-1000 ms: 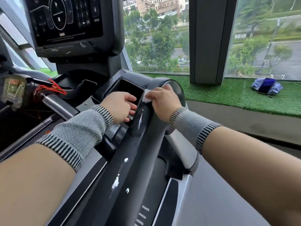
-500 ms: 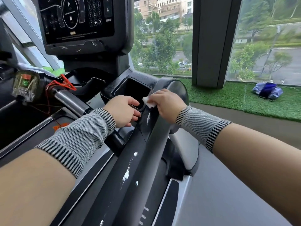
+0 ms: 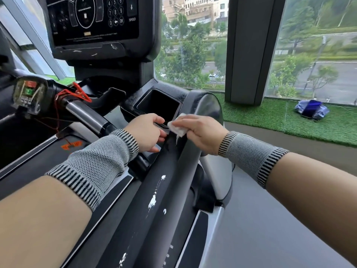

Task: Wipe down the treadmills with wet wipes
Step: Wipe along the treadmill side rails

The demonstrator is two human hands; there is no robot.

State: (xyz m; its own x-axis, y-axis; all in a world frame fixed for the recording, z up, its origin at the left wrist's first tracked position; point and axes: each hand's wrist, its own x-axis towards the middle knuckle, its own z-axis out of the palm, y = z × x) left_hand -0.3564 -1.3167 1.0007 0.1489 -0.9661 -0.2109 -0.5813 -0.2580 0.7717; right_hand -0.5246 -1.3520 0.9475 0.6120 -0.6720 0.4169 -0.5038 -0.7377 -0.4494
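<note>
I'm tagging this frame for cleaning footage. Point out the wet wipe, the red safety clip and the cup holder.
wet wipe [image 3: 176, 128]: head view, on its exposed white corner.
red safety clip [image 3: 82, 93]: head view, on its red body.
cup holder [image 3: 180, 105]: head view, on its right rim.

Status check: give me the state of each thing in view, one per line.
Wet wipe: bunched, pressed on the handrail.
Right hand: grips the wipe.
Left hand: fingers curled at the tray edge.
Handrail: white flecks along it.
Console screen: lit.
Cup tray: looks empty.

Daylit windows [image 3: 189, 55], dark pillar [image 3: 251, 49], green turf [image 3: 270, 115], grey floor [image 3: 280, 219].
</note>
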